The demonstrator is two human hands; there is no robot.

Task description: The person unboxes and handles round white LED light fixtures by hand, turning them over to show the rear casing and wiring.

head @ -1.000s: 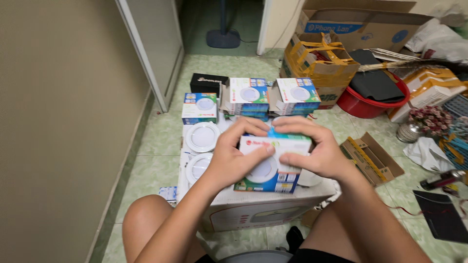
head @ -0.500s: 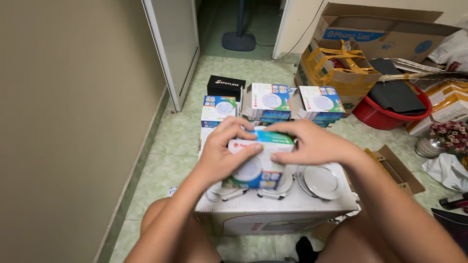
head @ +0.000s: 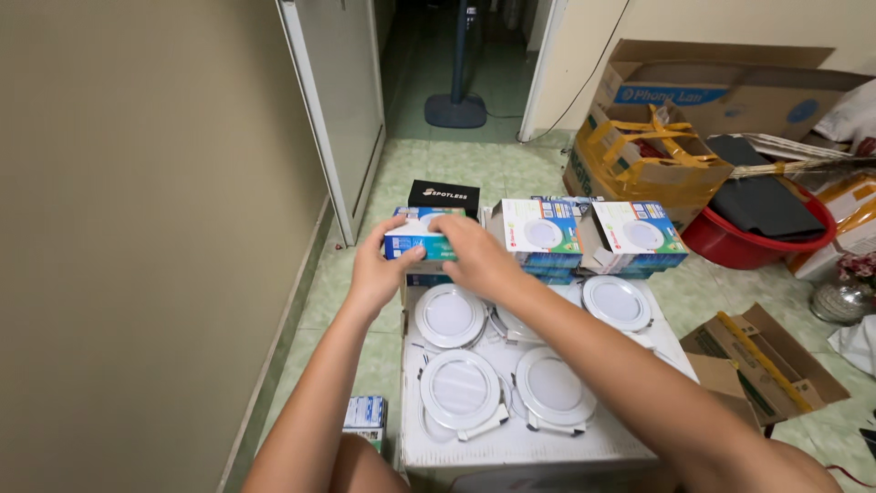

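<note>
While round white lamps (head: 450, 316) lie at centre frame, a small lamp box (head: 415, 239) is clamped between left hand (head: 379, 271) and right hand (head: 476, 256), each grip closed on it.

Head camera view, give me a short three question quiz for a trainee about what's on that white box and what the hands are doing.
1. True or false: both the left hand and the right hand grip the same blue and white carton.
2. How many round white lamps lie fully in view on the white box? A) two B) four C) seven
3. Fill in: the red basin stands to the ____ of the cartons, as the camera sees it.

Key
1. True: fingers of each hand wrap it.
2. B; a fifth may be hidden under the right arm.
3. right
</note>
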